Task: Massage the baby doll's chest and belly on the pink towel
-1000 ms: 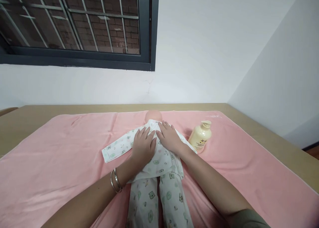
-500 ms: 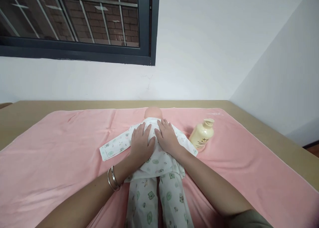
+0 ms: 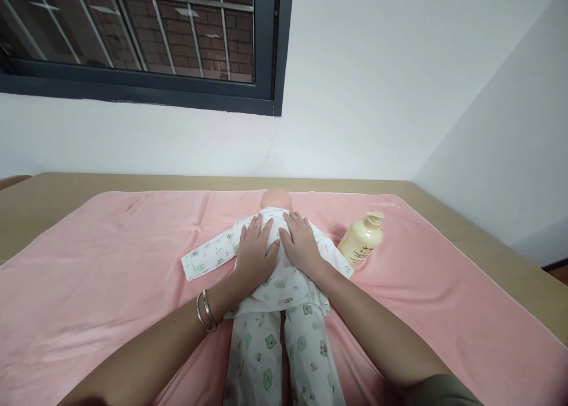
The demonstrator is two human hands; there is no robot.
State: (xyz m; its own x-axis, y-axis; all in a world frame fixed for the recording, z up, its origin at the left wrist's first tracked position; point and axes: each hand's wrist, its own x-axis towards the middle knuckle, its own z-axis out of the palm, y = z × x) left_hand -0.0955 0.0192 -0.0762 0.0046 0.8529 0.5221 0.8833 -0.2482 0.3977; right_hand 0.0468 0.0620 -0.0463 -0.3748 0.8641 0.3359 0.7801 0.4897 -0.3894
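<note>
Pink cloth (image 3: 110,287) | cream pump bottle (image 3: 361,240), contents hidden | hands (image 3: 258,254) unclenched, palms flat on patterned top (image 3: 284,290)

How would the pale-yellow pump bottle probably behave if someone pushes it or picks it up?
The bottle may feel slippery, because its surface looks glossy. A push near its pump top could tip it, since it stands on soft, wrinkled pink cloth. It would probably keep its shape when lifted, as its sides look smooth and undented.
</note>
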